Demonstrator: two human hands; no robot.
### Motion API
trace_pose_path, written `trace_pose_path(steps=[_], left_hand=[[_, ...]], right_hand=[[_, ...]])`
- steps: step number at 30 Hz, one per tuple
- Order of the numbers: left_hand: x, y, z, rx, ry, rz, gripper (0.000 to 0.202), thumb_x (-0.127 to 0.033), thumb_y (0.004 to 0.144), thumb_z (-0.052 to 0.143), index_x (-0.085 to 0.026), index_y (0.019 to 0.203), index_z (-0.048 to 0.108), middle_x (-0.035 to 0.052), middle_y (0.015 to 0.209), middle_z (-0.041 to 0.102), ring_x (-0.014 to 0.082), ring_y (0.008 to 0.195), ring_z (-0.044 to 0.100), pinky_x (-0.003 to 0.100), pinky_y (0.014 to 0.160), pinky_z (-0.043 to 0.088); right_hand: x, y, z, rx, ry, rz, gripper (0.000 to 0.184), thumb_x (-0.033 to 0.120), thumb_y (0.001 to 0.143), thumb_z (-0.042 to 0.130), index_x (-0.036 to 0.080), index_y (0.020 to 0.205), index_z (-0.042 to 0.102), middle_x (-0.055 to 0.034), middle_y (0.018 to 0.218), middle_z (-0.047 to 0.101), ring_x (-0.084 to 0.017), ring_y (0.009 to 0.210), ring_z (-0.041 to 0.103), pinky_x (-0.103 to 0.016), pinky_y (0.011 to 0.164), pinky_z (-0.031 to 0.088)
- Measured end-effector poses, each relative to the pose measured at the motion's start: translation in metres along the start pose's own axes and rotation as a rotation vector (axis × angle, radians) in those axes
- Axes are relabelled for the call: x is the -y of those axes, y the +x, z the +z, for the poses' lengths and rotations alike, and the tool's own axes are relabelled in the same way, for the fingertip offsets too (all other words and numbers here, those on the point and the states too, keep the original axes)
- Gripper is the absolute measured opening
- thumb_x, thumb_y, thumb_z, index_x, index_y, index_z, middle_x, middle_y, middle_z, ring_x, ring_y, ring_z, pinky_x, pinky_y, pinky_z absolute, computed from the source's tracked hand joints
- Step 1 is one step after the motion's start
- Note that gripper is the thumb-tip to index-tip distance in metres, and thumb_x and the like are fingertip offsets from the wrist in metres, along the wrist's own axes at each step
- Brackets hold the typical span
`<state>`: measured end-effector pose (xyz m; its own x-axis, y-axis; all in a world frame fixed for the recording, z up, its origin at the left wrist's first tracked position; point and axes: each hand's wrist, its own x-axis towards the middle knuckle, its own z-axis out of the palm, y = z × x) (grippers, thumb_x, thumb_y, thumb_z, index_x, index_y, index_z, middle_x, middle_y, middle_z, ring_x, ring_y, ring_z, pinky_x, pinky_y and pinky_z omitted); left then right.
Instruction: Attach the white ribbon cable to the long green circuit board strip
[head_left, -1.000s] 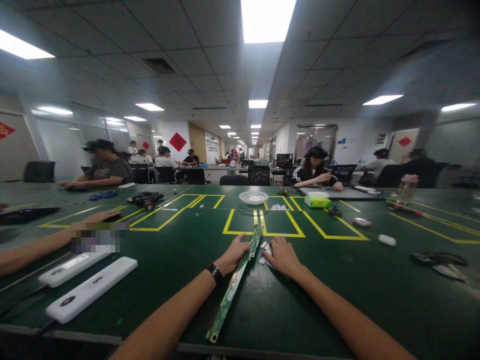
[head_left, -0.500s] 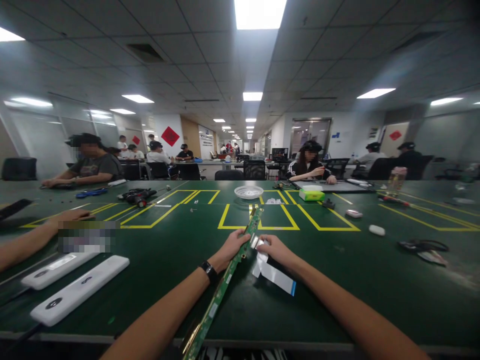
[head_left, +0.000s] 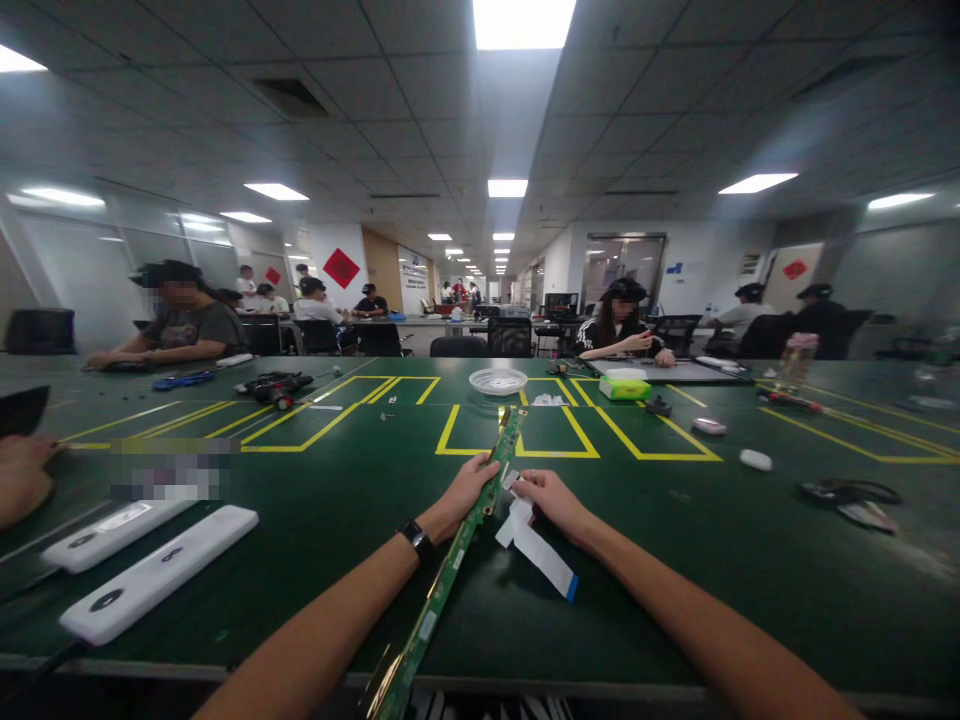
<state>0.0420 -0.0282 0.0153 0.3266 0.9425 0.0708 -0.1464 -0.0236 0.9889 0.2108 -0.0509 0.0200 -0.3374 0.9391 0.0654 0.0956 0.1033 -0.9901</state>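
Observation:
A long, narrow green circuit board (head_left: 450,575) slants from the table's front edge up to the middle of the view. My left hand (head_left: 466,492), with a black watch on the wrist, is closed around the board's upper part. My right hand (head_left: 551,503) pinches a white flat ribbon cable (head_left: 544,560) close to the board's right edge. The cable is folded, and its blue-tipped end hangs down to the right. Whether its upper end touches the board I cannot tell; the fingers partly hide it.
A white basket (head_left: 498,382) stands ahead on the green table, near a green tissue pack (head_left: 624,387). Two white power strips (head_left: 161,575) lie at left, beside a co-worker's hand (head_left: 22,480). A white rounded case (head_left: 755,460) and black cable (head_left: 847,491) lie right.
The ribbon cable's blue-tipped end has swung slightly left and down. My hands keep nearly the same place. At left, the co-worker's arm has drawn back toward the view's edge.

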Motion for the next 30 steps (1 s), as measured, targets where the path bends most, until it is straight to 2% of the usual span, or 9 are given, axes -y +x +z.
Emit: trace_pose_path(steps=[8,15,19,23,26,30], left_hand=[[-0.007,-0.010,0.005,0.049,0.067,0.001,0.035,-0.043,0.084,0.058,-0.017,0.106,0.049,-0.0056,0.065,0.055,0.0051,0.042,0.048,0.016,0.042,0.040],[-0.005,-0.016,-0.001,0.201,0.222,0.051,0.045,-0.053,0.087,0.051,-0.015,0.112,0.052,-0.0024,0.071,0.055,0.0079,0.056,0.049,0.017,0.051,0.040],[-0.011,-0.021,-0.001,0.210,0.287,0.114,0.047,-0.054,0.087,0.050,-0.015,0.112,0.056,0.0014,0.084,0.059,0.0124,0.074,0.054,0.021,0.069,0.045],[-0.014,-0.022,0.001,0.209,0.341,0.146,0.047,-0.055,0.088,0.048,-0.015,0.113,0.056,0.0034,0.095,0.060,0.0162,0.090,0.053,0.025,0.084,0.043],[-0.012,-0.020,0.001,0.184,0.395,0.161,0.048,-0.057,0.089,0.042,-0.015,0.108,0.056,0.0041,0.097,0.059,0.0169,0.090,0.053,0.027,0.086,0.042],[-0.009,-0.016,-0.001,0.133,0.559,0.204,0.047,-0.057,0.091,0.034,-0.018,0.096,0.058,0.0029,0.091,0.057,0.0178,0.087,0.050,0.031,0.089,0.039]], right_hand=[[0.002,-0.001,-0.001,-0.079,-0.093,-0.042,0.032,0.047,0.075,0.062,0.016,0.070,0.058,0.0051,0.054,0.053,-0.008,0.046,0.047,-0.020,0.044,0.038],[-0.001,-0.002,-0.005,0.015,-0.154,-0.088,0.028,0.041,0.078,0.061,0.015,0.069,0.060,0.0025,0.059,0.058,-0.010,0.051,0.049,-0.021,0.050,0.035],[0.003,-0.007,-0.006,0.051,-0.193,-0.120,0.028,0.041,0.080,0.058,0.015,0.067,0.060,0.0026,0.059,0.057,-0.010,0.054,0.048,-0.021,0.054,0.035],[0.001,-0.006,-0.007,0.054,-0.227,-0.135,0.029,0.040,0.081,0.056,0.016,0.067,0.058,0.0029,0.059,0.055,-0.011,0.055,0.048,-0.022,0.055,0.036],[-0.001,-0.004,-0.010,0.048,-0.319,-0.151,0.029,0.040,0.084,0.052,0.016,0.069,0.058,0.0029,0.060,0.054,-0.011,0.056,0.048,-0.022,0.055,0.036],[0.001,-0.004,-0.015,0.035,-0.553,-0.261,0.031,0.040,0.087,0.048,0.016,0.069,0.059,0.0019,0.064,0.055,-0.013,0.063,0.050,-0.023,0.059,0.036]])
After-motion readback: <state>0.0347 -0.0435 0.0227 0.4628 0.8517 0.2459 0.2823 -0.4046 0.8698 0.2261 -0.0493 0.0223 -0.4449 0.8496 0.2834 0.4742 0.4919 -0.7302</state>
